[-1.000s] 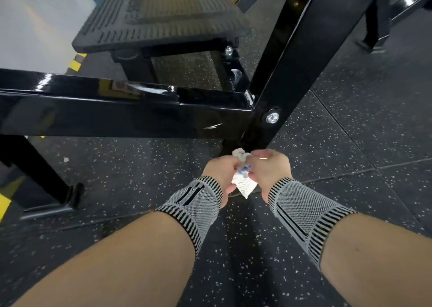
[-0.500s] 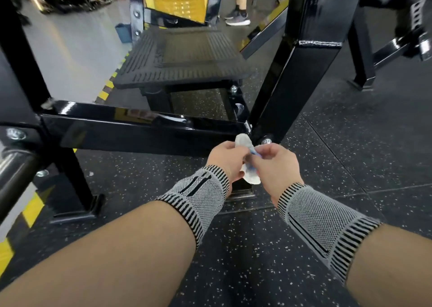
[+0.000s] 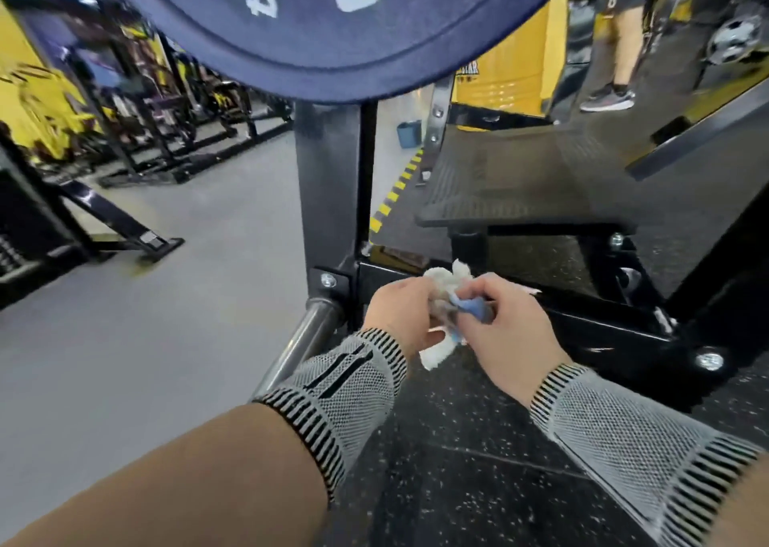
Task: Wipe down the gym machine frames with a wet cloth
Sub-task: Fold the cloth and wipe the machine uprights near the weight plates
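A crumpled white cloth with a blue patch sits between my two hands in front of the black machine frame. My left hand grips its left side and my right hand pinches the blue part. Both wrists wear grey knitted bands. Behind the hands runs a glossy black horizontal frame bar, joined on the left to a black upright post. A steel peg sticks out from the post's foot toward me, just left of my left wrist.
A large dark blue weight plate hangs overhead at the top. A ribbed black footplate lies beyond the bar. A person's legs and shoes stand at the upper right. Other racks line the left, with grey floor between.
The view has swung up and left, bringing the upright post, steel peg and weight plate into sight. My hands keep working the cloth between them, now in front of the bar's left end.
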Available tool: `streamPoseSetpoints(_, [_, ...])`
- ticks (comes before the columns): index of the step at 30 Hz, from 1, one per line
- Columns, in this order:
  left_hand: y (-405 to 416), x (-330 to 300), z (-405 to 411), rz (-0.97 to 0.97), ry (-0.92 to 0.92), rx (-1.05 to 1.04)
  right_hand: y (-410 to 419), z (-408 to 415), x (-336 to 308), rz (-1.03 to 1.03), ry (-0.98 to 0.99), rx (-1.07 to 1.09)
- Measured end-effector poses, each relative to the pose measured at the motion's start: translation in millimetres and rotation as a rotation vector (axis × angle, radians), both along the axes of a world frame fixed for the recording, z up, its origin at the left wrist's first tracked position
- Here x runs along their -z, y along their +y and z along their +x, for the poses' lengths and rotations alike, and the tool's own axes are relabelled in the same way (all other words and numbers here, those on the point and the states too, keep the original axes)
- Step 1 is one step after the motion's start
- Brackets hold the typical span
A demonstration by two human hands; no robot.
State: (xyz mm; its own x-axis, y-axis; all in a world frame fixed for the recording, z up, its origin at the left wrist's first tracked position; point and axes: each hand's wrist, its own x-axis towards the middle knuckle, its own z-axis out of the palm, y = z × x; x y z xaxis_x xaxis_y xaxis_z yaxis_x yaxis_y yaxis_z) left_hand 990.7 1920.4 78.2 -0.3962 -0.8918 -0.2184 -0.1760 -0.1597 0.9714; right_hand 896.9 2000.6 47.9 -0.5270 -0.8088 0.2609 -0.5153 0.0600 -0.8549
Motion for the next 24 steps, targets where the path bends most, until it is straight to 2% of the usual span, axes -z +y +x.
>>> streamPoseSetpoints(2, [-13,-10,16,-0.101,-0.083,-0.012,-13,11,-8,-0.008,0.081,-0.043])
streamPoseSetpoints(4, [-32,-24,30,-0.232,-0.108,-0.045,-30,24,-21,-0.052,0.24,-0.045])
streamPoseSetpoints(7, [-65,-44,44,-0.328,0.033,-0.197,-63,38,-46,-0.337,0.514,0.068])
streamPoseSetpoints(10, [-93,-50,61,-0.314,0.144,-0.303,-109,50,-64,-0.412,0.863,0.042])
streamPoseSetpoints(12, [-111,-42,74,-0.334,0.073,-0.318,-137,56,-60,-0.285,1.189,-0.048])
streamPoseSetpoints(14, [-125,-34,79,-0.335,0.07,-0.292,-153,61,-44,0.044,1.527,-0.221])
streamPoseSetpoints(16, [-134,-33,80,-0.301,0.145,-0.318,-156,60,-37,0.318,1.74,-0.353])
streamPoseSetpoints(17, [-139,-30,77,-0.267,0.125,-0.331,-154,57,-45,0.323,1.811,-0.349])
streamPoseSetpoints(19, [-144,-27,72,-0.294,0.137,-0.408,-153,49,-73,0.166,1.804,-0.187])
streamPoseSetpoints(22, [-140,-29,58,-0.294,0.247,-0.392,-155,39,-114,-0.022,1.6,0.168])
streamPoseSetpoints(24, [-137,-29,51,-0.354,0.266,-0.414,-156,45,-108,-0.07,1.491,0.227])
